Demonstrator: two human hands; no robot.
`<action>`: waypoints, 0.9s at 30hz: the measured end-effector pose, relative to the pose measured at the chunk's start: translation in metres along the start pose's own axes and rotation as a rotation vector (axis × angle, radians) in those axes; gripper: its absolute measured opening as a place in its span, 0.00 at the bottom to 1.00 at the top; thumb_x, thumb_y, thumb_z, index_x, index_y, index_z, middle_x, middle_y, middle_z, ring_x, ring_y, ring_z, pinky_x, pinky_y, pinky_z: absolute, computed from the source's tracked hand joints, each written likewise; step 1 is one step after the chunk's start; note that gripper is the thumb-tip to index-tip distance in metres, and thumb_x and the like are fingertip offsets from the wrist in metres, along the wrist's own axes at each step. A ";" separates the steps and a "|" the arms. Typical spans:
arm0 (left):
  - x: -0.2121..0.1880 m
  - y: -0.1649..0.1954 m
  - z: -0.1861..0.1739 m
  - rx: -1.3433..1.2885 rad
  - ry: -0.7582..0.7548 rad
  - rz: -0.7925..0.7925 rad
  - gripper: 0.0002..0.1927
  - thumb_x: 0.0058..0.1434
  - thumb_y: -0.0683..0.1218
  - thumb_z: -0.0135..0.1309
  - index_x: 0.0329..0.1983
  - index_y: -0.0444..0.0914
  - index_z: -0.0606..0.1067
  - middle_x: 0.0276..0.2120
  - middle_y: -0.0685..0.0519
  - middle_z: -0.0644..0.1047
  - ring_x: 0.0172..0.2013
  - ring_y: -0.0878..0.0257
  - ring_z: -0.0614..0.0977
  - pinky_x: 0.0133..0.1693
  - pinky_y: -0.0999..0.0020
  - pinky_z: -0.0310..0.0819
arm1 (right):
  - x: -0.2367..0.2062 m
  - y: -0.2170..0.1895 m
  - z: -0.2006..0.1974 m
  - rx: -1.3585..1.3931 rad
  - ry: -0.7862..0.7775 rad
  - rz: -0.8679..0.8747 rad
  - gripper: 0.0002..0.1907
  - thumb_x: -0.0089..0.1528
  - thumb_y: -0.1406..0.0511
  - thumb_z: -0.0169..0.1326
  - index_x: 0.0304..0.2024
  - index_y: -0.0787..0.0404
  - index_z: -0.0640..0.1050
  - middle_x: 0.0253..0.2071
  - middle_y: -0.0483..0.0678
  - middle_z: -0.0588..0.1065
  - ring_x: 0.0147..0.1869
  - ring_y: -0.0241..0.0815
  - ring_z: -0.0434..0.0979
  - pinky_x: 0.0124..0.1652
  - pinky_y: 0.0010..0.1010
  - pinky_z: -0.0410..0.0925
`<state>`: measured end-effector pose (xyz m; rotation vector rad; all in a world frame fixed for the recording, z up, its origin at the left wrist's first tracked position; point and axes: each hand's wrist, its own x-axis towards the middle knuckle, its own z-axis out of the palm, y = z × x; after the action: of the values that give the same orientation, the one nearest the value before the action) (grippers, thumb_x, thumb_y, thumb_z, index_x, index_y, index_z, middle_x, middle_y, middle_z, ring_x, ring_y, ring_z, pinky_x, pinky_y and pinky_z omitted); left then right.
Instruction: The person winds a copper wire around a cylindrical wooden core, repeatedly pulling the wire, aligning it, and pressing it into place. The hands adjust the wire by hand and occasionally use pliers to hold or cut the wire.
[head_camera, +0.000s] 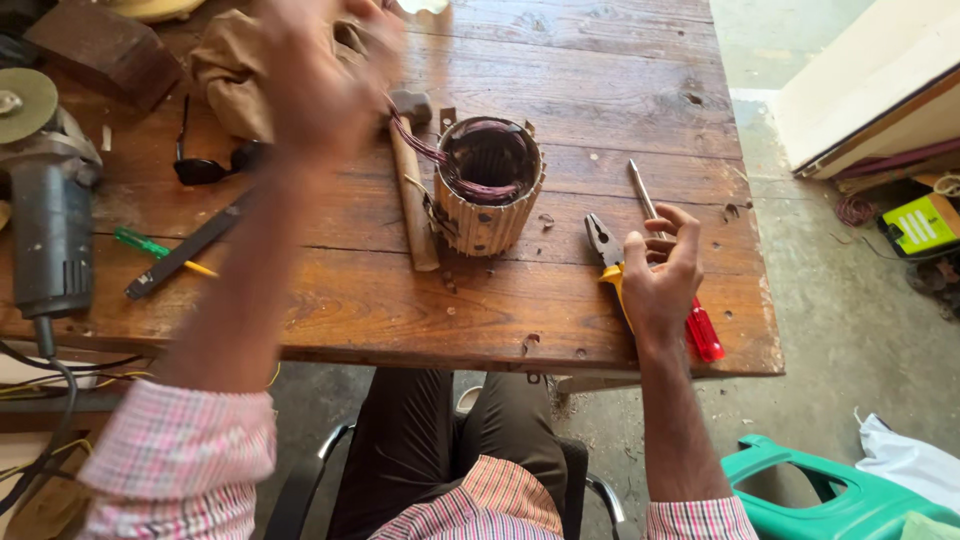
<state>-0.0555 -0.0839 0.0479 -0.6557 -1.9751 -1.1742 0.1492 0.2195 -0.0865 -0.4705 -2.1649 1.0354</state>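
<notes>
Wooden table (560, 80); right hand (662, 268) loosely curled, empty, over pliers (603, 243) beside screwdriver (668, 258). Left hand (325, 75) blurred, grip unclear, above motor coil (488, 185) and hammer (412, 180). Risk: snagging wires could topple the coil.

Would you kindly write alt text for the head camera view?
A motor stator with purple windings stands on a wooden table. The right hand hovers over yellow-handled pliers beside a red-handled screwdriver; the blurred left hand is raised near a hammer.
</notes>
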 end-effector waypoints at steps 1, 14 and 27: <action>-0.014 0.013 0.008 -0.058 0.005 0.162 0.06 0.65 0.42 0.64 0.40 0.39 0.77 0.41 0.49 0.78 0.46 0.54 0.77 0.55 0.57 0.69 | 0.000 -0.001 0.000 -0.002 -0.001 -0.014 0.20 0.64 0.71 0.56 0.59 0.63 0.71 0.48 0.53 0.76 0.44 0.41 0.80 0.39 0.31 0.75; -0.047 0.044 0.030 0.032 -1.007 0.034 0.18 0.67 0.55 0.55 0.42 0.36 0.83 0.51 0.46 0.79 0.54 0.53 0.75 0.58 0.50 0.65 | -0.002 -0.005 -0.002 -0.011 0.027 -0.023 0.20 0.64 0.71 0.56 0.59 0.63 0.72 0.48 0.51 0.77 0.44 0.41 0.80 0.38 0.30 0.73; -0.045 0.054 0.035 0.122 -1.015 -0.025 0.17 0.62 0.57 0.59 0.37 0.38 0.83 0.47 0.51 0.79 0.52 0.56 0.74 0.60 0.47 0.63 | -0.001 -0.008 -0.002 -0.010 -0.020 0.032 0.21 0.64 0.70 0.56 0.60 0.64 0.71 0.48 0.53 0.78 0.44 0.42 0.82 0.36 0.32 0.75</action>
<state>-0.0013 -0.0311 0.0289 -1.3377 -2.8396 -0.7569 0.1510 0.2157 -0.0797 -0.5037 -2.1876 1.0511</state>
